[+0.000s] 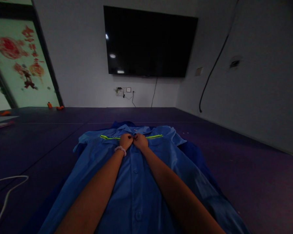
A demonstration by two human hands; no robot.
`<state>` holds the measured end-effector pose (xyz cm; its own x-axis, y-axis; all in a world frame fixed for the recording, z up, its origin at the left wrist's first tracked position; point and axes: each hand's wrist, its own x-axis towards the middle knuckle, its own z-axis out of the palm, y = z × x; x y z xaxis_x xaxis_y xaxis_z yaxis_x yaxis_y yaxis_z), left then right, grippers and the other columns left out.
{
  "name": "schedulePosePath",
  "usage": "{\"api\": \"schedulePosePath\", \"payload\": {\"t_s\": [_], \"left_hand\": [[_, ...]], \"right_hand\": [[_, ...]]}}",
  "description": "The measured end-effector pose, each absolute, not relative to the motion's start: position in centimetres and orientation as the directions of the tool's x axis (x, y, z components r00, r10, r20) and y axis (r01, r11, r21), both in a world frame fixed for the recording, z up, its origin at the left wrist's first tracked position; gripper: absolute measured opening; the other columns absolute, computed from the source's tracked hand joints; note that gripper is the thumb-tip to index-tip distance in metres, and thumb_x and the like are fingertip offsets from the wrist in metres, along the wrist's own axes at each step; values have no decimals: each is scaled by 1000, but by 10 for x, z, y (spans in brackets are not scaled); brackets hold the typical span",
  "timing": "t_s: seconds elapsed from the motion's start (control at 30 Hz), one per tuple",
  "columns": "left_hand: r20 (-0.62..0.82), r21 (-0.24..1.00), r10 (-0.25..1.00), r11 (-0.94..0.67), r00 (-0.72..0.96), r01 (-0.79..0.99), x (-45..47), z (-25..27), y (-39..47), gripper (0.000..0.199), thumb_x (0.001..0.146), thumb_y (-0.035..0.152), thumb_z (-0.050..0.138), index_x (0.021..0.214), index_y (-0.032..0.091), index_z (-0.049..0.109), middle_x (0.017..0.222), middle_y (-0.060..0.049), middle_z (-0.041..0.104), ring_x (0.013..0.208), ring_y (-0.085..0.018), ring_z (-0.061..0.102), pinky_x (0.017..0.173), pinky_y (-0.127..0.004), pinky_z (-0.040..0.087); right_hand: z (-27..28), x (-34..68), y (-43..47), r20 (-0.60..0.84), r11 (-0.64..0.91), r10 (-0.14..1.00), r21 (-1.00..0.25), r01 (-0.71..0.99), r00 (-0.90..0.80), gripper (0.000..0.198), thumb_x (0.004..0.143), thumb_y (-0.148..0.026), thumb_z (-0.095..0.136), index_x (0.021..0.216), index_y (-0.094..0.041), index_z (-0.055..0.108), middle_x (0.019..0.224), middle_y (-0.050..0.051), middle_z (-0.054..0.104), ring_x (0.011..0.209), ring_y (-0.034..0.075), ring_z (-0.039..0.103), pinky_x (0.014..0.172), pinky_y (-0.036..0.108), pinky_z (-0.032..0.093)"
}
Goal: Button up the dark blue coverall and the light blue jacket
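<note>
A blue work shirt (136,182) with yellow reflective stripes lies flat, front up, on a dark purple table (246,169), collar away from me. My left hand (126,141), with a pale band on its wrist, and my right hand (140,141) meet at the shirt's upper placket just below the collar. Both pinch the fabric there with curled fingers, knuckles almost touching. Buttons run down the closed front between my forearms. A darker blue garment (197,156) shows under the shirt's right side.
A white cable (7,191) curls on the table at the left. A large dark screen (148,42) hangs on the far wall above sockets. A glass door with red decorations (21,58) stands at the left. Small orange items (54,106) sit at the table's far left.
</note>
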<state>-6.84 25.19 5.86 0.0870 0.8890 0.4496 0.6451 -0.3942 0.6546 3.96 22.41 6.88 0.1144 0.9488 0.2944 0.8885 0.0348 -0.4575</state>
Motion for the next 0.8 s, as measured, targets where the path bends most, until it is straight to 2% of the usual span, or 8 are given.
{"api": "schedulePosePath", "payload": {"t_s": [0.5,0.8], "left_hand": [[439,667,894,-390,88,635,-69,61,249,19,74,16,52,65,14,69,64,-2,66,62,-13,57,57,-23,37],[445,644,890,-395,100,655,-68,62,250,23,75,17,52,57,14,66,55,-1,60,57,-12,52,53,-23,31]], "right_hand": [[70,39,223,297,44,950,-437,898,99,19,78,-31,54,89,-19,65,83,6,69,82,18,64,63,22,41],[69,38,222,296,32,950,-410,911,100,21,81,-32,51,90,-19,64,86,7,69,85,19,63,64,23,41]]}}
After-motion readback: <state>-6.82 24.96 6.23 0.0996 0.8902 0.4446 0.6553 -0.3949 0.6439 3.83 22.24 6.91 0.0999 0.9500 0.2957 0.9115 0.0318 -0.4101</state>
